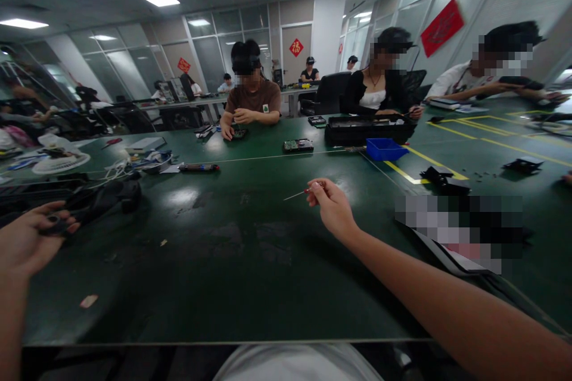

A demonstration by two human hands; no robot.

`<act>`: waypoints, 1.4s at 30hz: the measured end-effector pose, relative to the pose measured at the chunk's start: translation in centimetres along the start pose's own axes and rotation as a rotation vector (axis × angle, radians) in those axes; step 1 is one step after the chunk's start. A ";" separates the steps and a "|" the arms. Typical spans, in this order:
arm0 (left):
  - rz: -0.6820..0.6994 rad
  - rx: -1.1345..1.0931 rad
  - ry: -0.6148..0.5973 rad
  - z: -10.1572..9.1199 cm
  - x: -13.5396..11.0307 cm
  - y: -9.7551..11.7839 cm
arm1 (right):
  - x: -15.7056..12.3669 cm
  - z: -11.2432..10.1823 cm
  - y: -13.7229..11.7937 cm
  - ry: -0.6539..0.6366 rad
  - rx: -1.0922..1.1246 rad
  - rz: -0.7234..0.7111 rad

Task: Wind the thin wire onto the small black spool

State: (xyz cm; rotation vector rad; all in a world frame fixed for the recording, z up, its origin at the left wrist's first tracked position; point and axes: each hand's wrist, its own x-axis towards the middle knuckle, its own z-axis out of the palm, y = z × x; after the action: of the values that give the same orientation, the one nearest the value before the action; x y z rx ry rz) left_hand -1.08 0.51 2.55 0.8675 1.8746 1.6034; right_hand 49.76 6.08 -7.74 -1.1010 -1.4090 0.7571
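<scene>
My right hand is closed around a small screwdriver. The thin metal shaft points left over the green table, and a bit of red handle shows between the fingertips. At the left edge of the view, my left hand has its fingers curled round the near end of a long black object. That object extends to the right and away from me; its kind is too dark to make out. A small paper scrap and a smaller bit lie on the table between my hands.
Across the table a person in a brown shirt works on a hard drive; another hard drive lies nearby. A black case, a blue bin, black brackets and a pixelated flat item are to the right. Cables lie left.
</scene>
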 end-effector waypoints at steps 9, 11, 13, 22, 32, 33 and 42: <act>0.057 -0.199 -0.357 11.3 -4.1 2.6 | 0.1 -0.1 0.1 0.018 -0.003 -0.031; 0.060 -0.212 -0.463 13.6 -5.1 2.6 | 0.0 -0.1 0.0 0.020 -0.003 -0.028; 0.076 -0.198 -0.579 15.9 -6.5 2.7 | 0.0 -0.1 0.0 0.017 -0.004 -0.015; 0.261 0.034 -0.953 23.7 -13.8 2.7 | 0.0 0.0 -0.1 -0.015 0.006 0.031; 0.564 0.404 -0.926 27.9 -15.1 -4.0 | -0.5 -0.2 -1.1 -0.065 -0.251 -0.013; 0.586 0.433 -0.920 27.9 -14.9 -4.4 | -0.5 -0.2 -1.0 -0.065 -0.253 -0.016; 0.643 0.401 -0.836 28.1 -13.8 -6.9 | -0.6 0.0 -0.8 -0.062 0.020 -0.055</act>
State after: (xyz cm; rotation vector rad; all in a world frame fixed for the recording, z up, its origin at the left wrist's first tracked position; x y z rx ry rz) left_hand 27.90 7.86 -9.15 2.0818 1.3501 0.8727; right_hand 49.52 5.21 -7.20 -1.0274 -1.4745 0.7697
